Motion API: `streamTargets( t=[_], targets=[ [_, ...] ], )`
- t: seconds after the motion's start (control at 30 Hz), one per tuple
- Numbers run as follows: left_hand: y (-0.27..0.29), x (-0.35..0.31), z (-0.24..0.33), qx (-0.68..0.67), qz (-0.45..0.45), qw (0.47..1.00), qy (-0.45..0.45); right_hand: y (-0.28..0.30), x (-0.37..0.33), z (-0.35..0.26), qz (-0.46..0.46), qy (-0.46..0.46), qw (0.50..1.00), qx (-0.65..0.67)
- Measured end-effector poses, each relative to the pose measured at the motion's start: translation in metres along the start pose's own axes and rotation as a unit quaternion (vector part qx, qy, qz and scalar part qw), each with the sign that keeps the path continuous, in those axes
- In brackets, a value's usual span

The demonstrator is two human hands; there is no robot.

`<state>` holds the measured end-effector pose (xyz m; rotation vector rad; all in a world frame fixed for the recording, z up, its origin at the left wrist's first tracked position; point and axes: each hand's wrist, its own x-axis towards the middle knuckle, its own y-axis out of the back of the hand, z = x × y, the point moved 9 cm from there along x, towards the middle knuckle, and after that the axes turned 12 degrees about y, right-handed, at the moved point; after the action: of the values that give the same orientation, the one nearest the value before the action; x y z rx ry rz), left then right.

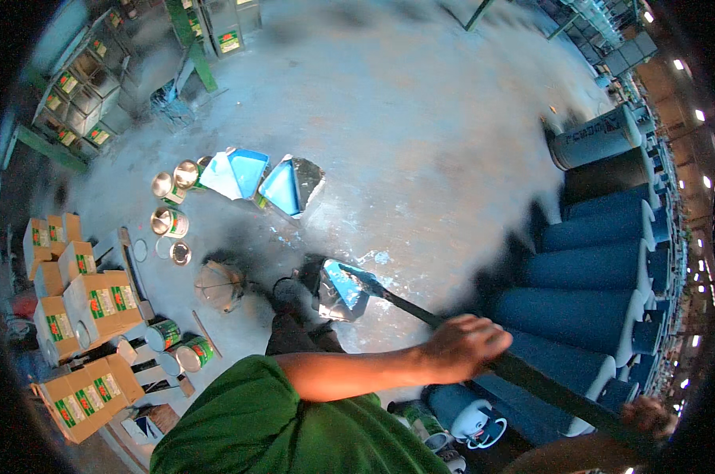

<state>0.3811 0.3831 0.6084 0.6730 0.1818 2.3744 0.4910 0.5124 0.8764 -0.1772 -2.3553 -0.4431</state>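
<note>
A long dark pole [551,387] slants across the lower right, and both my hands grip it. My left hand [464,347] is closed around its middle. Nearer its right end, my right hand [648,419] is wrapped round it, dim and partly blurred. The pole's far end dips into an open square metal tin [344,306] of blue paint [335,280], which stands on the floor by my feet. Blue splashes mark the floor beside this tin. Farther off stand two more square tins [308,183] with blue paint in them.
Open round cans [170,223] stand left of the tins. Cardboard boxes [105,304] and more cans [193,355] fill the left side. A row of large blue cylinders [567,304] lines the right, with a white-topped container [476,419] near me. Stacked tins [81,95] stand far left.
</note>
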Motion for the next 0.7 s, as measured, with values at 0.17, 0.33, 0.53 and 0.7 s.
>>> streamTargets(
  t=[0.17,0.33,0.53,0.7],
  targets=[
    [-0.020,-0.075,-0.152,0.027,0.049,0.968,0.243,-0.106,-0.079,0.111,-0.124,-0.146,0.978,-0.087],
    [-0.024,-0.171,-0.283,0.005,0.213,0.930,0.301,-0.246,-0.145,0.190,-0.296,-0.101,0.949,0.027],
    [-0.098,-0.237,-0.399,-0.314,0.245,0.832,0.385,-0.266,-0.219,0.261,-0.273,-0.201,0.941,-0.014],
    [-0.136,-0.227,-0.400,0.035,-0.017,0.882,0.470,-0.186,-0.257,0.309,-0.132,-0.322,0.937,-0.036]
  ],
)
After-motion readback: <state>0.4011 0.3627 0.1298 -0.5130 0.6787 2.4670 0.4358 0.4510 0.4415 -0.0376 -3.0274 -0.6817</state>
